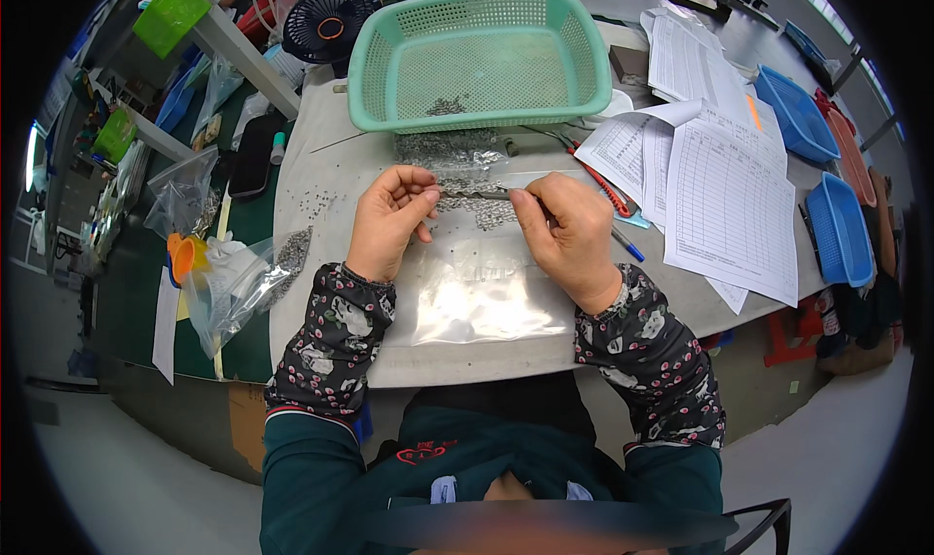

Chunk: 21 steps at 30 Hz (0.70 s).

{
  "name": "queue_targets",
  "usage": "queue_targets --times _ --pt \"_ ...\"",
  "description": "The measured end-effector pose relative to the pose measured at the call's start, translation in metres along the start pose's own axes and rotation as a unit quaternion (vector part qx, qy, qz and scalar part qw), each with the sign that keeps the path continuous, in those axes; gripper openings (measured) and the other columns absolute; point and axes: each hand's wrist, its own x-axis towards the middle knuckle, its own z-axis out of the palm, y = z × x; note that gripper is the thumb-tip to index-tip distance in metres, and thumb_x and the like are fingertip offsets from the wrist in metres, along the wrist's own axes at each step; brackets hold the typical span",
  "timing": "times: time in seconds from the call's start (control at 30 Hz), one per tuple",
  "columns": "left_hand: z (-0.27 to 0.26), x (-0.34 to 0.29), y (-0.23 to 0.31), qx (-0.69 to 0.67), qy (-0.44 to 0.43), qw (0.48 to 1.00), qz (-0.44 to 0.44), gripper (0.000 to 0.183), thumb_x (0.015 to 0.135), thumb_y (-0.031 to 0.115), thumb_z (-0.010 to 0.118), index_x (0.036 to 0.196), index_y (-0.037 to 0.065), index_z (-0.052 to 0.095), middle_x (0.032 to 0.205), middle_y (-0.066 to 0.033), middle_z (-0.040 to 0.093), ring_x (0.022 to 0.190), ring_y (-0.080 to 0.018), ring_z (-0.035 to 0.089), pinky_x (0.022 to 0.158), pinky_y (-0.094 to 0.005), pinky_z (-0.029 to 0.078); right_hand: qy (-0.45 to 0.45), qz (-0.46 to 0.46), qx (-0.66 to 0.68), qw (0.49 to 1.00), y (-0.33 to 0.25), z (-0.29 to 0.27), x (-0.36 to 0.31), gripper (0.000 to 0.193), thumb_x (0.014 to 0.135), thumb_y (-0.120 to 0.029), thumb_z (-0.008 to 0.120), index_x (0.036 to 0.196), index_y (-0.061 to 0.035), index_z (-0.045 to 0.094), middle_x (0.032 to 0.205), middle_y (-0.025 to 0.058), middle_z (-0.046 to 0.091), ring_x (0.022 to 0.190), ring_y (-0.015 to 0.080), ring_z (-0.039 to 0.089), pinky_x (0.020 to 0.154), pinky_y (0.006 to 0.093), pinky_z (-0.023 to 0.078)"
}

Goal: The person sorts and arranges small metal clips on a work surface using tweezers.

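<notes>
My right hand (569,229) is closed round one end of a thin dark rod-shaped tool (494,194), which lies roughly level and points to the left. At its other end, the thumb and forefinger of my left hand (389,222) are pinched together; whatever sits between those fingertips is too small to make out. Just below the tool, many small silvery metal parts (496,214) lie in a patch on a clear plastic sheet (486,307). More grey parts fill a clear bag (449,148) in front of the green basket (362,107), and a small heap (448,106) rests inside that basket.
Printed paper sheets (730,205) cover the table's right side, beside a red-handled tool (615,193) and a blue-capped pen (628,245). Blue baskets (839,229) stand farther right. To the left are loose parts (316,203), a bag of parts (243,287), a phone (255,156) and a fan (331,27).
</notes>
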Motion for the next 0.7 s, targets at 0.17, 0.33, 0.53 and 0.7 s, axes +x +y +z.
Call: queue_targets --times 0.17,0.33,0.53,0.7 --pt "0.003 0.000 0.002 0.044 -0.011 0.999 0.024 0.017 0.080 0.001 0.059 0.097 -0.001 0.057 0.086 -0.0039 0.058 0.069 -0.0074 0.054 0.048 -0.0180 0.046 0.005 -0.018 -0.015 1.000 0.001 -0.003 0.001 0.014 0.071 -0.006 0.065 0.064 -0.0014 0.054 0.058 0.0100 0.053 0.053 0.0268 0.054 0.048 0.0340 0.041" --pt "-0.006 0.004 -0.002 -0.003 -0.056 0.998 -0.003 0.016 0.081 0.001 0.058 0.097 -0.001 0.058 0.085 -0.0041 0.058 0.070 -0.0075 0.055 0.049 -0.0182 0.047 0.010 0.026 0.022 0.999 0.001 -0.004 0.002 0.015 0.073 -0.006 0.065 0.064 -0.0010 0.054 0.056 0.0097 0.052 0.048 0.0250 0.050 0.045 0.0328 0.038" --pt "-0.014 0.007 -0.005 -0.101 -0.106 0.989 -0.020 0.015 0.084 0.004 0.057 0.098 0.000 0.058 0.083 -0.0057 0.058 0.070 -0.0083 0.055 0.047 -0.0177 0.048 0.007 0.097 0.088 0.991 0.002 -0.004 0.003 0.017 0.078 -0.008 0.062 0.065 0.0001 0.054 0.054 0.0087 0.048 0.044 0.0195 0.045 0.043 0.0295 0.033" --pt "-0.015 0.007 -0.006 -0.156 -0.103 0.982 -0.036 0.014 0.086 0.006 0.054 0.098 -0.001 0.058 0.082 -0.0067 0.059 0.068 -0.0084 0.055 0.045 -0.0173 0.047 0.008 0.080 0.100 0.992 0.002 -0.003 0.003 0.015 0.078 -0.008 0.062 0.067 0.0002 0.055 0.054 0.0083 0.048 0.044 0.0183 0.044 0.042 0.0288 0.033"
